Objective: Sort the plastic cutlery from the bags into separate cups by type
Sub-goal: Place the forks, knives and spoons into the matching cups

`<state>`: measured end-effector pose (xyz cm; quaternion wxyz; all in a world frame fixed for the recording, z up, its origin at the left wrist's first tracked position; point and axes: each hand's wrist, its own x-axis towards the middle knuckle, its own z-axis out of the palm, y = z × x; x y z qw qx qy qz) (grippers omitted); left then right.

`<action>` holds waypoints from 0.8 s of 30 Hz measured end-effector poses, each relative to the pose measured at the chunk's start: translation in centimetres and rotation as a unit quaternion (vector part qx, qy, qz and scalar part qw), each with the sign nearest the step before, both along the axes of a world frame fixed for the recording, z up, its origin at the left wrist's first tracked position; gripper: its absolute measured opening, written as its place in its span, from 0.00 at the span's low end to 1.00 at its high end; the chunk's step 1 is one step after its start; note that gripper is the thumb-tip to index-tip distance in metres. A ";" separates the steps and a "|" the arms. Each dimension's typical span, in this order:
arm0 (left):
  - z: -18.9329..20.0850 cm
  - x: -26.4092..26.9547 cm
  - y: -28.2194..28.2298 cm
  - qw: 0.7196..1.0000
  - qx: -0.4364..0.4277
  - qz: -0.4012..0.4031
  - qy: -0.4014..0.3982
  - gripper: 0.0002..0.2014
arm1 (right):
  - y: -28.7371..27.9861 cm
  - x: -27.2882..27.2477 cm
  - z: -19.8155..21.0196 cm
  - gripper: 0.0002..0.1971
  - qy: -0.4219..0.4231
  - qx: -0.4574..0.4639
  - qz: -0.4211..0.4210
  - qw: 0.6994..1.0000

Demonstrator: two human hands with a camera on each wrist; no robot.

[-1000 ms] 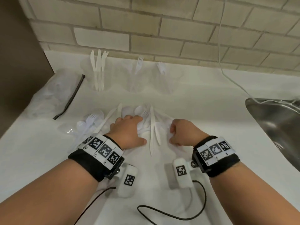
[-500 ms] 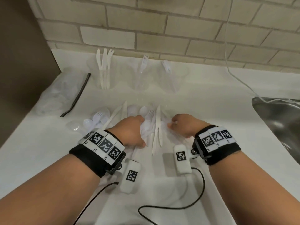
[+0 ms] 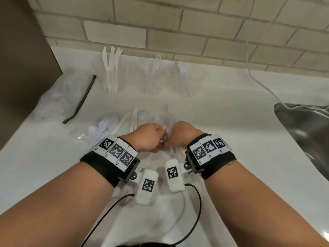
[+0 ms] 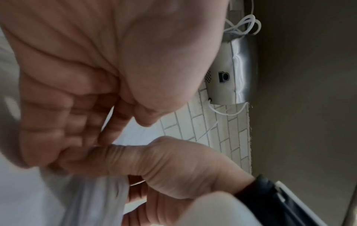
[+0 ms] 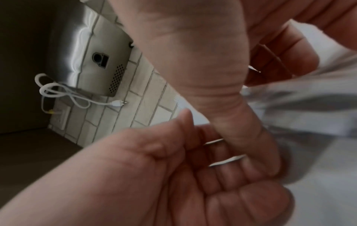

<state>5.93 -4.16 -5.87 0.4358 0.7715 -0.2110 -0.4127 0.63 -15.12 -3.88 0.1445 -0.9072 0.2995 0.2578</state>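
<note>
White tabletop (image 3: 231,122) below brick; left hand (image 3: 148,138) and right hand (image 3: 183,134) have converged, both pinching a clear bag (image 3: 165,122); likely opening it.

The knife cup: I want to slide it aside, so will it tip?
Probably tippy: the knife cup is thin clear plastic, likely light, and three tall knives stick well above its rim, leaning. Push low, near its base.

Kitchen: steel sink (image 3: 302,125), tiled wall (image 3: 160,29), white counter (image 3: 231,104).
</note>
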 end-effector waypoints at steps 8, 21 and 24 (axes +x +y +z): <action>-0.2 0.3 -0.1 0.999 -0.022 -0.025 0.020 0.18 | 0.4 1.0 -0.2 0.04 0.039 -0.078 0.045 0.995; 1.1 2.4 -2.9 0.898 0.222 -0.163 -0.343 0.27 | -0.9 -0.6 -0.2 0.21 -0.020 -0.053 -0.010 0.998; 1.1 1.8 -2.9 0.888 0.219 -0.178 -0.363 0.25 | -1.0 -0.9 -0.1 0.21 -0.030 -0.044 -0.005 0.999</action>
